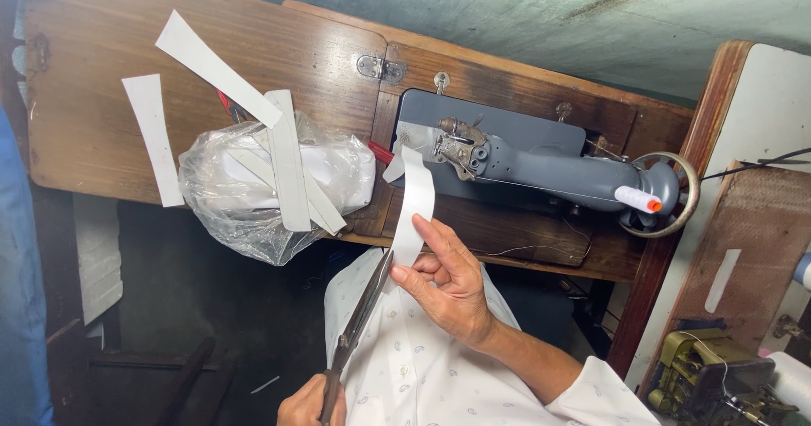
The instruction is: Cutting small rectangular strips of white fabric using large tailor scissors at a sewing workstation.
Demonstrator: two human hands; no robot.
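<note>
I see the white fabric strip [414, 210] curving up off the wooden table's front edge [524, 261], over open dark floor space, pinched in my right hand [448, 278]. My left hand [308, 405] is closed on the scissors [359, 324], blade tips touching the strip's lower end. The grey sewing machine [541, 168] sits just behind; a plastic bag [262, 189] under loose strips [287, 160] crowds the left.

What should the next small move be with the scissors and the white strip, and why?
Probably close the long metal scissors in the left hand through the white fabric strip: their blades reach its lower end, and the right hand pinches it just beside them.
</note>
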